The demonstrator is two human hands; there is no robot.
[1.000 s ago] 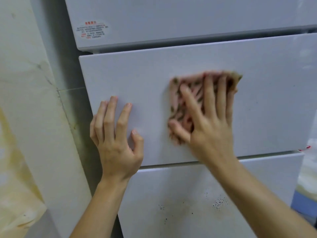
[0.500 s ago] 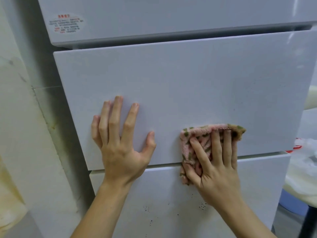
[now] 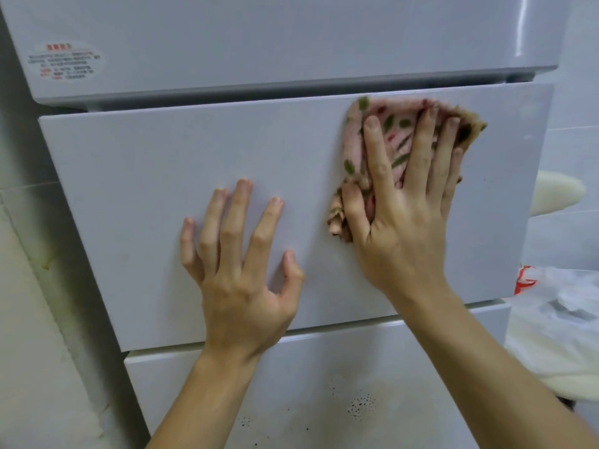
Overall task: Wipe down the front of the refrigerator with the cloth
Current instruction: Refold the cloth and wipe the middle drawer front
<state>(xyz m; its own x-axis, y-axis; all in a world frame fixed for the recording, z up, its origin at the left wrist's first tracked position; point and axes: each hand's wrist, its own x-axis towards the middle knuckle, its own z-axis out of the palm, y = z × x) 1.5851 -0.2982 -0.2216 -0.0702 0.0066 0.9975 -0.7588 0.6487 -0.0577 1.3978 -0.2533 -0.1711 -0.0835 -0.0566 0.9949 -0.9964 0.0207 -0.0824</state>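
The white refrigerator fills the head view, and its middle drawer front (image 3: 136,196) is straight ahead. A pink cloth with green and red marks (image 3: 397,137) lies flat against the upper right part of that drawer, just under its top edge. My right hand (image 3: 405,222) presses the cloth to the panel with straight, spread fingers, the thumb lying on the cloth's lower left corner. My left hand (image 3: 240,280) rests flat on the same drawer front, lower and to the left, fingers spread and holding nothing.
The upper door (image 3: 291,37) carries a sticker (image 3: 63,64) at its left. The lower drawer (image 3: 194,384) has dark specks (image 3: 361,406). A stained wall (image 3: 29,319) stands close on the left. A white plastic bag (image 3: 567,306) lies at the right.
My right hand slid the cloth from the middle drawer's bottom edge up to its upper right area. My left hand stayed flat on the drawer front.
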